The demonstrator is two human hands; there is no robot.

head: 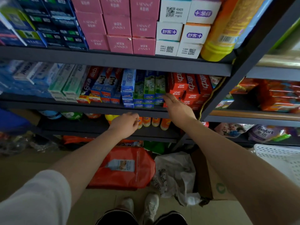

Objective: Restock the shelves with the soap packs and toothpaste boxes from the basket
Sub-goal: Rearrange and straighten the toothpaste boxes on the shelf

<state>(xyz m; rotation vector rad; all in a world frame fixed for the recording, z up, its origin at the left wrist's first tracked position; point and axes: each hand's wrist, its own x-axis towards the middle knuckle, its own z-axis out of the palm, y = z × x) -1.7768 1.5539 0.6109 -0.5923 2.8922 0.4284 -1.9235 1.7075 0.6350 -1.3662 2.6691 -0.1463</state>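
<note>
At centre right of the frame, with right hand (pixel 176 108) fingers extended against the green toothpaste boxes (pixel 151 86), press flush with the red boxes (pixel 189 86); left hand (pixel 125 125) loosely curled, grasping nothing.

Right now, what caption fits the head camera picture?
Right hand touches red toothpaste boxes on the middle shelf; left hand hovers empty.

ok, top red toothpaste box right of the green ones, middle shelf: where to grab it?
Probably the red toothpaste box by its exposed front end, coming straight in from the aisle. Its long sides are packed against neighbours, so only that end is free. The right hand is just below it.
</note>
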